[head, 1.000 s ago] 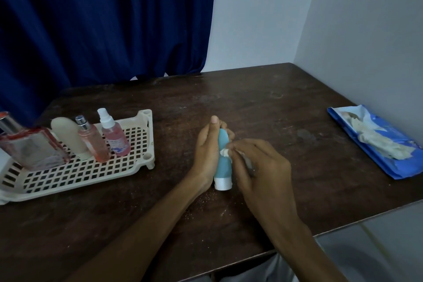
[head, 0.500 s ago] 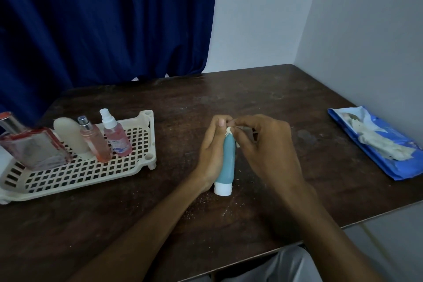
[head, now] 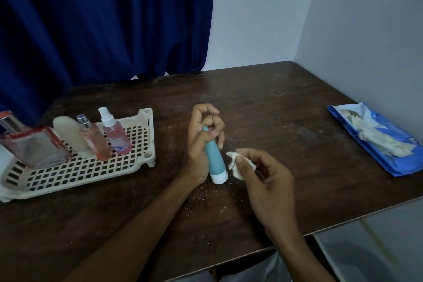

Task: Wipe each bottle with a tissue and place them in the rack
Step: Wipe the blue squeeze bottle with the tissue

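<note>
Head view: left hand (head: pixel 201 144) is wrapped round the upper part of the teal bottle (head: pixel 214 158), fingers curled over its top, thumb side toward the camera. The bottle is tilted, top toward 11 o'clock, white cap end toward 5 o'clock and low at the table (head: pixel 274 110). Can't tell if the cap bears on the wood.

Right hand (head: pixel 263 181) sits at 4 o'clock from the left one, pinching a crumpled white tissue (head: pixel 235 165) between thumb and fingertips. The tissue is just beside the bottle's lower body, at its 3 o'clock. Whether they touch is not clear. The other fingers are loosely curled.

Outward:
- 9 o'clock of the left hand, well apart: cream lattice rack (head: pixel 68 176) on the table.
- In the rack, along its far side, four bottles lean back. Right to left: pink spray bottle (head: pixel 115 137), slim pink bottle (head: pixel 92 142), cream bottle (head: pixel 69 135), square perfume bottle (head: pixel 34 149) with a red-topped metal cap.
- 3 o'clock, well apart, near the table's right edge: blue wipes pack (head: pixel 375 142), torn open, pale sheets showing.
- 11 o'clock, behind the table: dark blue curtain (head: pixel 103 18).
- Pale specks on the wood near the cap end of the teal bottle.
</note>
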The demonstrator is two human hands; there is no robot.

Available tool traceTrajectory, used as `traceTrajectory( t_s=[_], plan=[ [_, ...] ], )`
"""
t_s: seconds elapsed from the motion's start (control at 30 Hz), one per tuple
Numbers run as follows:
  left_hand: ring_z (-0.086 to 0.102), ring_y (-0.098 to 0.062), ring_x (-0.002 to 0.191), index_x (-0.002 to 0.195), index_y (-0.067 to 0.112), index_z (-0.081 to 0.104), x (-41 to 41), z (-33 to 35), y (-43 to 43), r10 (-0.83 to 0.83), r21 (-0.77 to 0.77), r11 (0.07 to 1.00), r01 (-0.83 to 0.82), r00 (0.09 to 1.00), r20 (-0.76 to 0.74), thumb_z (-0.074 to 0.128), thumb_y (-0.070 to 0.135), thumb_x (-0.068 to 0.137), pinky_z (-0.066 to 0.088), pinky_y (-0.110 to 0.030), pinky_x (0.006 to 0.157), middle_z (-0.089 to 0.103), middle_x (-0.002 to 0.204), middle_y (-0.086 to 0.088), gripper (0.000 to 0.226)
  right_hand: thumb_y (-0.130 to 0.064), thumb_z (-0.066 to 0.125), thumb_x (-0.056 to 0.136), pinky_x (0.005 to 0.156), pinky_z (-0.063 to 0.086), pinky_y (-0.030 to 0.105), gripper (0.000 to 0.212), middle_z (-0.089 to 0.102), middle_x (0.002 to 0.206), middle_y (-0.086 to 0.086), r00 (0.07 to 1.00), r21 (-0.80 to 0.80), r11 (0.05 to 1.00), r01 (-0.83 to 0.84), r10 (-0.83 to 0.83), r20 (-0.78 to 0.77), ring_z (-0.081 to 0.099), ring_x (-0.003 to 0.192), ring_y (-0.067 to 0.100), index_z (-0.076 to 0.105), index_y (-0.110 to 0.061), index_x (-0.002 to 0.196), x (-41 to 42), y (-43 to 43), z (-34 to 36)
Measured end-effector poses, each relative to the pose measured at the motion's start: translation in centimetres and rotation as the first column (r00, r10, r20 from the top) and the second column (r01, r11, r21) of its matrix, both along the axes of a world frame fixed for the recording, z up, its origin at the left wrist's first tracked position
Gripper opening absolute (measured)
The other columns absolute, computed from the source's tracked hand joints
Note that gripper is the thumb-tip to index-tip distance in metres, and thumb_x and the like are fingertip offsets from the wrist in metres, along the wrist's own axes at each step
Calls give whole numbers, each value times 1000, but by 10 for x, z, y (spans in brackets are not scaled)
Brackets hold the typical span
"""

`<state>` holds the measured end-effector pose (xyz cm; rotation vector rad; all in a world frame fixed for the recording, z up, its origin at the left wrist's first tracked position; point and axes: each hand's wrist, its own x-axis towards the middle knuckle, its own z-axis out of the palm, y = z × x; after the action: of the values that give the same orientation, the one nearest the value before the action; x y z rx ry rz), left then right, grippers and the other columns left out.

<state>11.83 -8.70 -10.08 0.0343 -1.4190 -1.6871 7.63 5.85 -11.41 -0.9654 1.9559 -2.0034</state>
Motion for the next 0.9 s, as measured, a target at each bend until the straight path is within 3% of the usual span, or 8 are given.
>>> traceTrajectory(
  t_s=[0.13, 0.23, 0.37, 0.5, 0.67, 0.77, 0.83, 0.9],
  plan=[
    [34, -24, 58, 106, 5, 36, 0, 0, 4, 7, -128, 992, -7, 1000, 1, 46, 21, 71, 36, -28, 53, 39, 72, -9, 41, -15, 69, 92, 71, 56, 20, 11, 75, 90, -12, 1000, 13, 1000, -16, 16, 17, 71, 84, 4, 75, -21, 99, 2, -5, -6],
    [45, -27, 76, 109, 9, 37, 1, 0, 8, 55, -297, 955, -19, 992, 113, 45, 23, 72, 41, -32, 71, 46, 85, -16, 40, -16, 69, 92, 71, 56, 20, 10, 75, 89, -13, 1000, 18, 1000, 4, -3, -28, 71, 82, 4, 75, -22, 98, 0, -3, -7],
    [50, -19, 96, 110, 11, 45, 16, 5, 13, 250, -590, 807, 16, 896, 366, 42, 27, 89, 42, -27, 88, 47, 105, -7, 27, -17, 67, 93, 72, 57, 24, 10, 74, 87, -15, 997, 42, 999, 16, -13, -76, 71, 81, 3, 74, -24, 96, -7, 4, -9],
    [55, -8, 107, 122, 11, 59, 42, 7, 19, 458, -739, 674, -6, 788, 411, 39, 25, 106, 42, -20, 95, 52, 115, 3, 29, -16, 68, 93, 73, 57, 25, 10, 75, 87, -14, 997, 33, 999, -28, 30, -73, 71, 81, 2, 74, -23, 96, -5, 3, -9],
    [58, -6, 88, 113, 10, 68, 69, 18, 15, 639, -800, 580, -149, 693, 334, 53, 28, 101, 45, -23, 78, 66, 100, 1, 27, -16, 70, 91, 74, 58, 28, 10, 75, 85, -14, 994, 59, 997, -53, 59, -89, 71, 79, 2, 75, -25, 94, -2, 0, -10],
    [61, -6, 87, 114, 10, 70, 89, 43, 2, 716, -837, 504, -213, 645, 267, 60, 27, 98, 48, -17, 76, 71, 104, -1, 25, -15, 71, 90, 74, 58, 31, 11, 75, 82, -12, 994, 52, 996, -67, 71, -78, 71, 78, 6, 75, -26, 92, -3, 0, -13],
    [60, -5, 85, 115, 12, 71, 104, 65, -13, 781, -860, 440, -257, 583, 225, 63, 29, 96, 45, -10, 75, 69, 102, 1, 26, -15, 71, 90, 73, 58, 28, 11, 75, 81, -12, 994, 45, 996, -75, 78, -75, 71, 76, 5, 75, -25, 91, -2, 1, -13],
    [61, -7, 81, 111, 13, 73, 118, 87, -32, 832, -890, 368, -270, 523, 185, 66, 29, 94, 46, -12, 75, 68, 97, 2, 24, -13, 71, 90, 70, 56, 21, 11, 75, 79, -12, 994, 30, 996, -79, 82, -79, 71, 74, 4, 75, -24, 89, -1, 1, -12]
  ],
)
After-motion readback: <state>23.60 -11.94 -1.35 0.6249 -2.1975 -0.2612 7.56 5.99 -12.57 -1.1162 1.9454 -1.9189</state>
